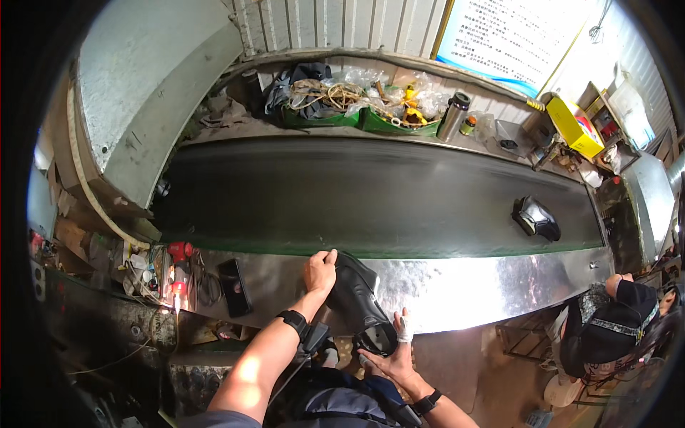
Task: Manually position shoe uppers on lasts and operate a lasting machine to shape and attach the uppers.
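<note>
A black leather shoe (354,289) lies slanted across the bare metal ledge in front of me, its opening toward my body. My left hand (320,272) is closed at the far end of the shoe, fingers bent against its left edge. At the near end, my right hand (391,357) cups the heel from below and the right, with a white wrapping round one finger. Both hands touch the shoe; what the curled left fingertips press on is partly hidden.
A dark conveyor belt (371,196) runs behind the metal ledge (492,285), carrying another black shoe (536,218) at right. On the ledge's left lie a phone (235,287) and a red heat gun (180,251). Green bins (321,120) and a thermos (454,117) stand behind; a co-worker (606,328) sits at right.
</note>
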Motion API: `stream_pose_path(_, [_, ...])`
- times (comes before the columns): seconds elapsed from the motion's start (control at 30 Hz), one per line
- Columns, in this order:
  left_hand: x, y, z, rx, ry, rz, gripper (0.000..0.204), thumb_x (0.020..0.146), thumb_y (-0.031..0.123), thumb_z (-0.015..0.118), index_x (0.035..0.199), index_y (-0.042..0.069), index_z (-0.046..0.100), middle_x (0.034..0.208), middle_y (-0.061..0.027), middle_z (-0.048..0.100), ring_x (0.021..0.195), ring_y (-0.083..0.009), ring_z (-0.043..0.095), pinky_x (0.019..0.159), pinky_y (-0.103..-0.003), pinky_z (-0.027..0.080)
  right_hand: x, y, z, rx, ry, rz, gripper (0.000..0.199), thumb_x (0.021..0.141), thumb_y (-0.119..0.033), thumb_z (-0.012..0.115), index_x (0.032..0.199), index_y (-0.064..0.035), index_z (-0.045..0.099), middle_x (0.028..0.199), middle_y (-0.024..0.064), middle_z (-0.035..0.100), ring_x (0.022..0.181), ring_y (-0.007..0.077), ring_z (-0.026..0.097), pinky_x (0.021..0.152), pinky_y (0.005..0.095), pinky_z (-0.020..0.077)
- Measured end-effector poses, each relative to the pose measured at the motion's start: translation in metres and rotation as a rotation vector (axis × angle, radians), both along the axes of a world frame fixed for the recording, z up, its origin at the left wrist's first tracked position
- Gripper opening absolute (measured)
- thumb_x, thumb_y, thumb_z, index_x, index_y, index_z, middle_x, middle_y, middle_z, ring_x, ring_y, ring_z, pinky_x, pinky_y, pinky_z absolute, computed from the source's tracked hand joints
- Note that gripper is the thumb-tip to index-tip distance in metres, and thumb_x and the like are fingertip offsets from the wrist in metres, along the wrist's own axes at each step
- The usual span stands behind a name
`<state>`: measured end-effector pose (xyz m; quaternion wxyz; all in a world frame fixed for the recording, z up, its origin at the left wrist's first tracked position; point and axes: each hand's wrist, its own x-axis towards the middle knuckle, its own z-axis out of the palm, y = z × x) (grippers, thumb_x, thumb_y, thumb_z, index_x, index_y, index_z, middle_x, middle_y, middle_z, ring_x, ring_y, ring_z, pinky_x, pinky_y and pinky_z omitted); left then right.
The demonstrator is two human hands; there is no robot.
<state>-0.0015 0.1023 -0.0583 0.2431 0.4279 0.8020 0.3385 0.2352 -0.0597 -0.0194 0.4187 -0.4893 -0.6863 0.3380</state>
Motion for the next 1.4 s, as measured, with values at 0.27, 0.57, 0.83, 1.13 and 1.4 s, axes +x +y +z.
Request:
stream_pose_path(0.27, [0.018,-0.038,0.008,-0.196,-0.243,-0.058,0.069,0.076,0.058,0.081,0.11,-0.001,0.068,0.113,-0.0245,0.07,0.105,-0.0423,0.067,0.092,-0.046,0.052,0.051,-0.015,-0.003,-0.352,-0.076,0.335,0.096,0.08,-0.009,0.08,0.158,-0.0012,0.024,0.159,0.0294,0.03,0.146,0.0495,0.032,0.122,0.0501,0.0263])
stream_pose_path(0.57, [0.023,-0.039,0.003,-0.166,-0.024,0.016,0.055,0.072,0.051,0.079,0.089,-0.001,0.069,0.089,-0.0225,0.073,0.087,-0.0408,0.07,0.081,-0.049,0.055,0.066,0.001,-0.04,-0.222,-0.031,0.497,0.089,0.079,-0.018,0.083,0.153,-0.0011,0.036,0.157,0.0253,0.036,0.151,0.0417,0.027,0.125,0.0556,0.0119])
stream_pose_path(0.83, [-0.031,-0.13,0.1,0.114,-0.223,0.144,0.04,0.076,0.038,0.081,0.083,0.0,0.068,0.075,-0.0157,0.071,0.069,-0.0253,0.069,0.067,-0.039,0.053,0.008,0.046,0.037,-0.855,0.404,0.509,0.109,0.092,-0.03,0.077,0.16,0.0047,0.001,0.165,0.0255,0.024,0.154,0.0312,0.022,0.125,0.0415,0.0165])
stream_pose_path(1.13, [-0.125,-0.386,0.208,0.307,-0.085,0.72,0.036,0.086,0.033,0.076,0.1,0.0,0.07,0.085,-0.0107,0.071,0.084,-0.0148,0.064,0.077,-0.034,0.05,-0.178,-0.065,0.108,-0.68,0.293,0.893,0.055,0.098,-0.004,0.068,0.147,0.0054,0.045,0.114,0.0088,0.068,0.097,0.0155,0.065,0.091,0.026,0.0505])
stream_pose_path(1.4, [-0.185,-0.667,0.26,1.195,-0.98,1.084,0.039,0.106,0.037,0.049,0.108,0.003,0.07,0.103,-0.007,0.074,0.098,-0.0196,0.069,0.09,-0.034,0.054,-0.332,-0.282,0.147,-0.877,0.28,1.188,0.015,0.095,-0.014,0.076,0.099,0.0006,0.073,0.09,-0.0003,0.072,0.078,0.0071,0.062,0.072,0.0249,0.0499])
